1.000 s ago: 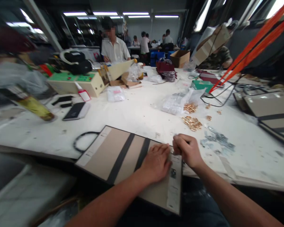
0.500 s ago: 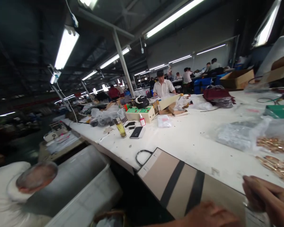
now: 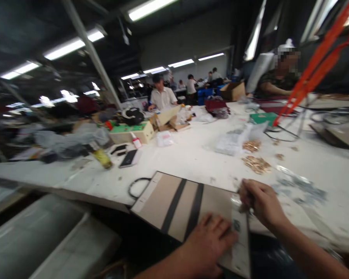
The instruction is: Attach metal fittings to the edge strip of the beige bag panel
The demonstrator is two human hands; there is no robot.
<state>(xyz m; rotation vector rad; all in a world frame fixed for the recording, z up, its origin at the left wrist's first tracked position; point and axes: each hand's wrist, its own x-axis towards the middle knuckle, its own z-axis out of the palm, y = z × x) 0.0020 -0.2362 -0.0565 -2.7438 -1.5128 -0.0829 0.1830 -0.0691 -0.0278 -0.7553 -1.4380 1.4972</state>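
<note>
A flat tan bag panel (image 3: pixel 216 199) with two dark stripes lies on the table, its near part reaching over the edge. A black loop handle (image 3: pixel 138 186) sticks out from its far-left end. My left hand (image 3: pixel 209 244) rests palm down on the panel, fingers spread, close to the pale strip (image 3: pixel 241 246) along the right end. At the top corner of that strip, my right hand (image 3: pixel 258 199) has its fingers curled and pinched together. Whatever lies between them is blurred and partly hidden. Just beyond it is a pile of gold-coloured metal pieces (image 3: pixel 256 164).
Silvery pieces (image 3: pixel 305 190) lie right of my right hand. A clear bag (image 3: pixel 228 143) sits behind the gold pile. Farther left are a notebook (image 3: pixel 130 158), a bottle (image 3: pixel 102 157) and a green-topped machine (image 3: pixel 130 131). Orange straps (image 3: pixel 317 66) hang at right. Co-workers sit across the table.
My view has swung right, bringing the orange straps and another person into sight. My left hand now lies flat with fingers spread; my right hand is at the panel's right end.
</note>
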